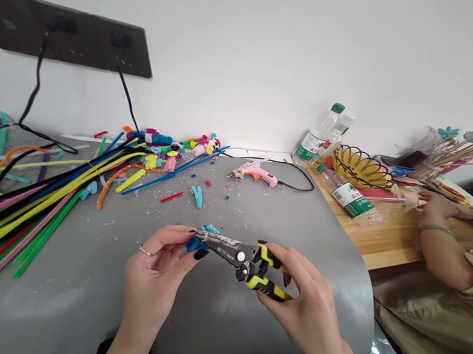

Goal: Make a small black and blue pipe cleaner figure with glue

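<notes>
My right hand (307,292) is wrapped round the yellow-and-black handles of a pair of wire pliers (226,252). The jaws point up and to the left. Between thumb and fingertips, my left hand (155,264) pinches a small blue fuzzy pipe-cleaner piece (194,244) at the jaw tips. Whether the jaws are closed on the blue piece I cannot tell, since fingers and jaws partly cover it. Just beyond, a folded light-blue pipe-cleaner piece (197,196) and a short red strip (172,197) lie on the grey tabletop (192,343).
A pink glue gun (256,173) lies near the wall, its cord looping right. Many pipe cleaners (49,204) spread across the left. Plastic bottles (353,199) and a yellow basket (358,167) occupy the wooden table (389,241), where another person's arm (443,244) rests.
</notes>
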Action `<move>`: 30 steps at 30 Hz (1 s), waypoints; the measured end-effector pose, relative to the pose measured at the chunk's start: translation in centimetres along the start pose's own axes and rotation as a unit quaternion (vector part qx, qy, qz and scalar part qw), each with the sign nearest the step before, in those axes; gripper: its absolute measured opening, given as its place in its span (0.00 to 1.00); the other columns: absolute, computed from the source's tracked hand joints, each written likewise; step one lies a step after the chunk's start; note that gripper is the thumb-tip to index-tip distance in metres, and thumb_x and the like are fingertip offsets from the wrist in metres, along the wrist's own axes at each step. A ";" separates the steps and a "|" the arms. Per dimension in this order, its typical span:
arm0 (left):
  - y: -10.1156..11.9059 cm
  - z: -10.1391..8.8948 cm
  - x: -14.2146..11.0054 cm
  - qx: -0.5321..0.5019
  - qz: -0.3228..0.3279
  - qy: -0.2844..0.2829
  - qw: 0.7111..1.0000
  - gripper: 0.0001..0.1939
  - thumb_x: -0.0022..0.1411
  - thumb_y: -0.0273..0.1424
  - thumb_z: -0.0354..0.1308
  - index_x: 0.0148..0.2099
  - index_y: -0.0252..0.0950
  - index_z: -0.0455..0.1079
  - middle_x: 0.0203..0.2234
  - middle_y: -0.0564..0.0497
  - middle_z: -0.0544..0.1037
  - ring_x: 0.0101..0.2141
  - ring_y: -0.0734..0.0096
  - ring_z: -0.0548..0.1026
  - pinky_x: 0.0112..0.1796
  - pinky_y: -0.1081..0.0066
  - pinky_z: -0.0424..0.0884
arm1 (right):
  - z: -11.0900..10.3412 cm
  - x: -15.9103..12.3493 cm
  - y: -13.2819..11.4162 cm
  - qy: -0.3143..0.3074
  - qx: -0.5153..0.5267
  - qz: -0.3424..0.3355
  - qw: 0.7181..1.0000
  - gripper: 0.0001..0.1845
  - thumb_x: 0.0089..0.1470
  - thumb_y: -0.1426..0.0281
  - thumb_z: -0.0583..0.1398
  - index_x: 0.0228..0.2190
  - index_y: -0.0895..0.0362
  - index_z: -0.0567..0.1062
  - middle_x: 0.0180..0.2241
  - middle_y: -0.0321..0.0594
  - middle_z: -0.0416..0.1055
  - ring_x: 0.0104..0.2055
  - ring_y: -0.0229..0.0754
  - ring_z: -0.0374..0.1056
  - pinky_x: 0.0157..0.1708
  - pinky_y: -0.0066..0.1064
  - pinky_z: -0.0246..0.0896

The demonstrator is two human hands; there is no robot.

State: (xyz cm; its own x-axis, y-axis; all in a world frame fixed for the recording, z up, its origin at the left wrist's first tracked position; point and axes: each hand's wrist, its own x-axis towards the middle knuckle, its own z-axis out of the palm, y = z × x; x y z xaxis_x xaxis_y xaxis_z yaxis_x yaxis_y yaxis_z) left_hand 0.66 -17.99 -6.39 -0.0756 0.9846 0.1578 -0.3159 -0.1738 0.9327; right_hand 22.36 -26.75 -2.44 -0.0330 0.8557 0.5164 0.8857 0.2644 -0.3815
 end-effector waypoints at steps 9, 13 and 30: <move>-0.2 0.0 0.0 0.017 -0.057 0.000 0.998 0.16 0.51 0.44 0.82 0.39 0.44 0.87 0.37 0.49 0.89 0.40 0.63 0.86 0.43 0.72 0.82 | 0.4 -0.1 -0.3 0.015 0.128 0.106 0.986 0.24 0.51 0.75 0.62 0.50 0.51 0.78 0.34 0.31 0.77 0.26 0.36 0.68 0.28 0.23 0.70; 0.1 0.3 0.1 -0.032 -0.128 0.018 0.991 0.22 0.45 0.50 0.83 0.39 0.44 0.88 0.35 0.48 0.89 0.37 0.62 0.87 0.39 0.72 0.82 | -0.3 0.6 -0.6 0.000 0.139 0.104 0.985 0.27 0.50 0.74 0.63 0.53 0.53 0.78 0.36 0.33 0.78 0.30 0.36 0.70 0.32 0.23 0.73; 0.8 0.4 0.2 -0.148 -0.204 -0.035 0.967 0.18 0.44 0.46 0.85 0.37 0.46 0.89 0.32 0.48 0.89 0.30 0.69 0.83 0.33 0.75 0.82 | -0.3 0.6 -0.3 -0.057 0.102 0.047 0.992 0.30 0.48 0.75 0.62 0.55 0.55 0.76 0.36 0.37 0.78 0.31 0.40 0.70 0.34 0.30 0.73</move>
State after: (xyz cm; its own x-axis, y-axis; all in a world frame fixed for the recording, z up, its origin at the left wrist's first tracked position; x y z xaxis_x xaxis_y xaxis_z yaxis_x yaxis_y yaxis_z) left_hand 0.81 -17.93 -5.46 0.1728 0.9697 -0.1728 -0.5642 0.2412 0.7896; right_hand 22.17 -26.46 -1.82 -0.0164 0.9223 0.3862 0.7760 0.2553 -0.5768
